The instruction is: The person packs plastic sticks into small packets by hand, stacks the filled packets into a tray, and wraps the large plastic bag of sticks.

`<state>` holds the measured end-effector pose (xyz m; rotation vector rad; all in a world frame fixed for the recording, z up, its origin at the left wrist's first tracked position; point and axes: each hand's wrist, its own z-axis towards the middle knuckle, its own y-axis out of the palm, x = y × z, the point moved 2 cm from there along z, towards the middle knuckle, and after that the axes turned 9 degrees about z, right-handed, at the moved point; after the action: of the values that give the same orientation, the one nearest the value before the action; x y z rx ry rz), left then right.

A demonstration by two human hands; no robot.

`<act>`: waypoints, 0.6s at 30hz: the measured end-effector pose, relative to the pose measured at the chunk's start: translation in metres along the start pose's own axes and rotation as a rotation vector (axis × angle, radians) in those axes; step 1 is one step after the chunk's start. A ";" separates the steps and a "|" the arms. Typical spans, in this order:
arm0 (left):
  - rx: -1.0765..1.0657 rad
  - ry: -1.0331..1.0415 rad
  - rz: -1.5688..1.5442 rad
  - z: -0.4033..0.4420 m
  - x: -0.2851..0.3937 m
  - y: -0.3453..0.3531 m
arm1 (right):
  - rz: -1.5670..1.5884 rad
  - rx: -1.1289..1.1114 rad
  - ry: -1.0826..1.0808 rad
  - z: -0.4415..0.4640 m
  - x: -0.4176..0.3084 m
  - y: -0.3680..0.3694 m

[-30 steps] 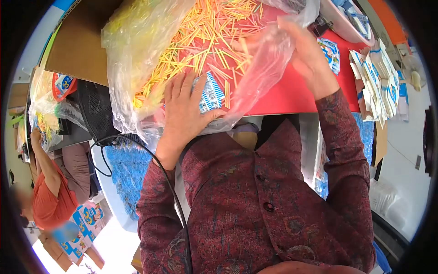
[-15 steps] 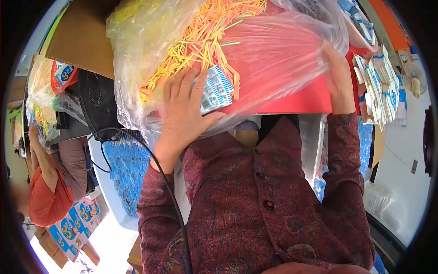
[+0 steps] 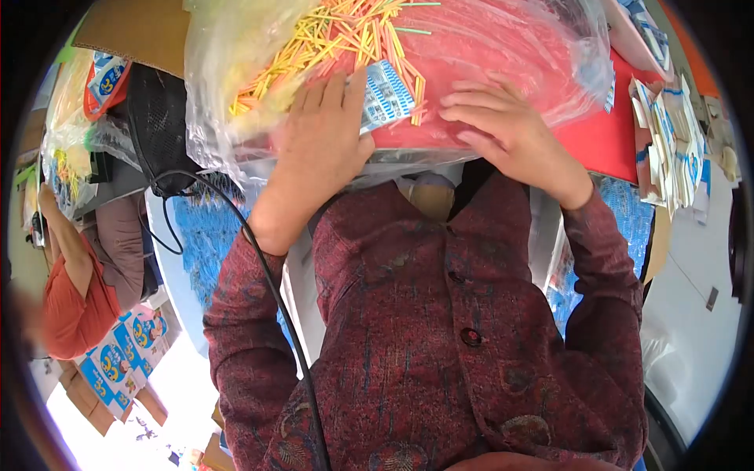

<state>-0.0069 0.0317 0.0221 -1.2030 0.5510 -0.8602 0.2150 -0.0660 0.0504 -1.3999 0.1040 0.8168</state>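
Yellow, orange and pink sticks lie in a pile on a clear plastic bag spread over the red table. My left hand rests near the table's front edge, its fingers at the left side of a blue-and-white printed packet; whether it grips the packet is hidden. To the packet's right, my right hand hovers low over the plastic, fingers spread and slightly blurred, holding nothing. A few sticks poke out beside the packet.
Folded white-and-blue cartons stand on the red table at the right, below a pale tub of packets. A black mesh bag and cable are at the left. Another person in an orange top is at far left.
My right hand let go of the plastic's right side and moved left toward the packet. The plastic is now spread flatter to the right. My left hand stays beside the packet.
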 end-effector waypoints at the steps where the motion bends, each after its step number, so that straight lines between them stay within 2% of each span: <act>1: -0.001 -0.001 0.015 0.000 0.002 0.000 | 0.008 -0.004 0.000 0.001 0.007 0.005; 4: -0.035 -0.017 0.041 0.000 0.006 -0.001 | 0.246 -0.072 0.172 0.007 0.027 0.016; 8: -0.071 -0.032 0.080 0.003 0.006 0.001 | 0.091 -0.144 0.095 0.016 0.018 0.016; 13: -0.002 -0.055 0.093 0.003 -0.005 0.010 | 0.239 -0.140 0.036 0.002 0.018 0.011; 16: 0.039 -0.071 0.054 0.006 -0.013 0.013 | 0.171 0.012 -0.028 -0.010 0.014 0.016; 18: 0.072 -0.078 -0.007 0.007 -0.018 0.012 | 0.140 0.005 -0.045 -0.010 0.014 0.019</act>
<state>-0.0085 0.0519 0.0112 -1.1680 0.4489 -0.8293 0.2188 -0.0698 0.0255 -1.3797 0.1705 0.9629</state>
